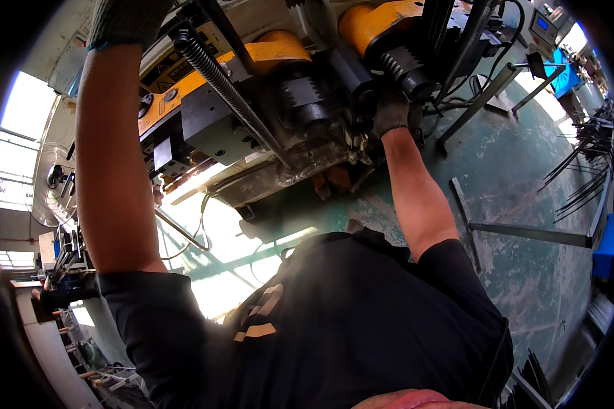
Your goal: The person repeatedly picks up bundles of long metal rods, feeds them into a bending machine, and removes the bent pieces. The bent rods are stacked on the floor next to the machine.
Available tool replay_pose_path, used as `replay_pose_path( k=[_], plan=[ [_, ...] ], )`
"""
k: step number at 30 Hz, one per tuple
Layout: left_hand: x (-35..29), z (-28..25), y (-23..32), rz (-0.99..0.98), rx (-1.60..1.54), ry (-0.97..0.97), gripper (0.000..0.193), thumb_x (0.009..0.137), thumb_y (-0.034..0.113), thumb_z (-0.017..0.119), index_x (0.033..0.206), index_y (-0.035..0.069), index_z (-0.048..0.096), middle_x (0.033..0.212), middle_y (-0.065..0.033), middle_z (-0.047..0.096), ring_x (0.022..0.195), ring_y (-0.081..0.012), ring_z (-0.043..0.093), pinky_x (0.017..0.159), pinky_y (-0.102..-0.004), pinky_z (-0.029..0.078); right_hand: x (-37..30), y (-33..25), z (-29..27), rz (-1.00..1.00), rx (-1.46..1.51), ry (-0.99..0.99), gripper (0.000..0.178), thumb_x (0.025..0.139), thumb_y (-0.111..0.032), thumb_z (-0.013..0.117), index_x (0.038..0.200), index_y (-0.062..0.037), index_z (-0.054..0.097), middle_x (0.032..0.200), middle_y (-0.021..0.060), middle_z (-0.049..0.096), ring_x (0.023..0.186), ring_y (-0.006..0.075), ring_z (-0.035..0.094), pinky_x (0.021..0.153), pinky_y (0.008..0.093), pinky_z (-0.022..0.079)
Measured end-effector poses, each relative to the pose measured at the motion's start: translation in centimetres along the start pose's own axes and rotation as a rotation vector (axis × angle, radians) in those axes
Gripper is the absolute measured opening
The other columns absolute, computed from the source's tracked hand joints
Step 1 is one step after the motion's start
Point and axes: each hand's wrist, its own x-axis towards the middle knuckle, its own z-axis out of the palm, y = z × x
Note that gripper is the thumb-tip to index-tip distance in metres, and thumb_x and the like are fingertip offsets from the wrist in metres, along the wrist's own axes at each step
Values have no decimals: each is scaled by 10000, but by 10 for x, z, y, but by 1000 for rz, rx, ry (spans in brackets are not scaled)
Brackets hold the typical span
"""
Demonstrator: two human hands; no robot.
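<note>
My left hand [128, 24], in a grey knit glove, is raised at the top left. The upper picture edge cuts off its fingers, so what it touches is hidden. A yellow and black machine [280, 51] stretches across the area ahead of me. My right hand [392, 112], in a dark glove, reaches in among its black parts, just below a toothed black cylinder [404, 67]. Shadow hides those fingers and anything in them. A second toothed cylinder [303, 95] sits to the left of that hand. Between my arms a long coiled spring on a rod [228, 95] slants down.
To the right stands a grey metal frame [532, 233] on the worn green floor [518, 293]. Thin dark rods [580, 163] lie bundled at the far right. A fan [51, 180] stands by the left windows. A thin cable [201, 232] hangs below the machine.
</note>
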Motion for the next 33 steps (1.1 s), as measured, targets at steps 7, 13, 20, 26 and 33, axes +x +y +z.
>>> replay_pose_path(
  k=[7,13,20,26,33],
  plan=[
    [-9,-28,-36,394,26,-289,364,889,77,717,1192,-81,590,978,-136,652,914,-251,697,850,-355,574,-4,42,-2,-104,22,-6,243,965,-190,592,1035,-5,733,979,97,751,863,192,708,760,350,556],
    [-21,-37,-54,228,-75,-325,383,925,59,715,1265,-51,577,1213,-179,629,1077,-264,698,962,-363,569,-21,5,4,344,595,-87,234,939,-185,609,915,-22,776,971,85,756,861,173,692,761,332,544],
    [-12,-29,-25,-148,34,-223,421,914,94,733,1290,-19,578,1089,-139,691,1030,-242,696,929,-356,568,-29,-10,10,211,568,-25,257,951,-198,615,1063,-13,754,1019,89,752,907,181,685,791,347,537],
    [0,-32,-35,-232,34,-251,431,903,106,742,1287,-7,581,1052,-131,701,987,-233,696,899,-357,575,-27,8,5,-39,-51,-112,287,1023,-149,553,1209,11,701,1201,134,728,1069,236,678,913,354,516],
    [-13,-14,-28,-224,-127,-266,400,921,99,723,1279,-5,580,1049,-136,702,948,-242,702,864,-361,585,-16,39,5,-125,-126,-89,299,1065,-162,469,1227,-23,677,1228,142,704,1111,295,668,955,399,539]
  ],
)
